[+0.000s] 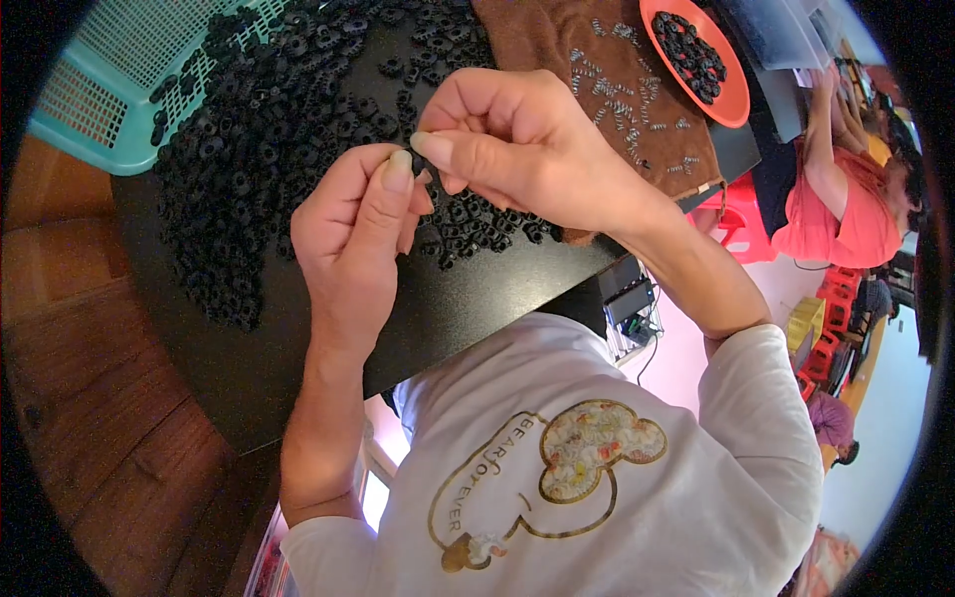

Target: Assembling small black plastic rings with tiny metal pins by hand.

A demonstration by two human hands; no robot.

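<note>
My left hand (pixel 353 229) and my right hand (pixel 532 149) meet over the table, thumb tips close together. Each is closed in a pinch, and whatever lies between the fingers is too small and hidden to make out. Behind and beneath them spreads a large heap of small black plastic parts (pixel 269 129), with a looser cluster (pixel 473 224) under my right wrist. Several small metal coil springs (pixel 619 104) lie scattered on a brown cloth (pixel 542 45) to the right of my hands.
A turquoise mesh basket (pixel 95 104) stands at the far left, some black parts inside. An orange plate (pixel 736 99) of black parts sits far right by a clear plastic bin (pixel 781 40). The dark table's (pixel 477 289) edge runs before me. A person in a coral top (pixel 846 214) sits at right.
</note>
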